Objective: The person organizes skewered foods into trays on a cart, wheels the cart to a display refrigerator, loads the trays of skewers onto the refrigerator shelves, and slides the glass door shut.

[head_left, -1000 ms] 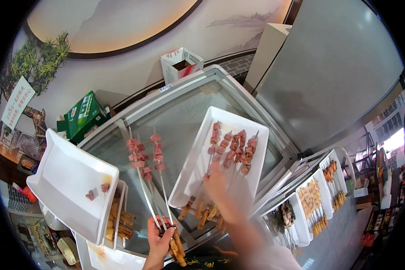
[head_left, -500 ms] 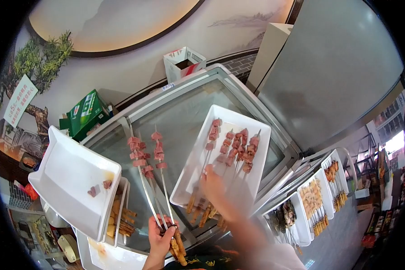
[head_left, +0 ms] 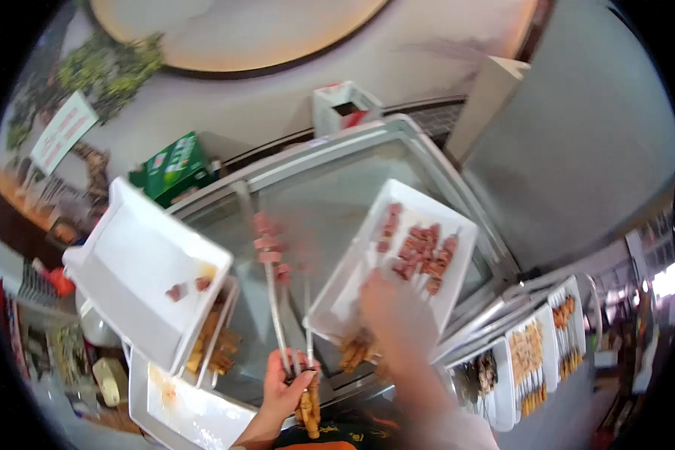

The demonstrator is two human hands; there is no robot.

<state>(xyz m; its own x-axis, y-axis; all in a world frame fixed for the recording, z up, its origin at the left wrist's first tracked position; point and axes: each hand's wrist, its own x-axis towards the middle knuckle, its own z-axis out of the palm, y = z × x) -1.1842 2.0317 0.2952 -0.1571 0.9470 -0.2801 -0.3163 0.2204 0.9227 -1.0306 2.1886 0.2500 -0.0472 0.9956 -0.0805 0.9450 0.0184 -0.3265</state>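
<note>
Skewers clamped in left hand have newly blurred, grip of right hand unclear.

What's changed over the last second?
The view has swung, so the scene sits further right in the picture. In the skewer tray, the handles look more closely bunched below the right hand, though blur hides its grip. The left hand still holds its meat skewers; two loose meat pieces stay in the left-side tray.

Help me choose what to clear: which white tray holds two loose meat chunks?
The uppermost tray left of the left hand: two chunks lie loose in it, whereas the big tray under the right hand holds skewers.
</note>
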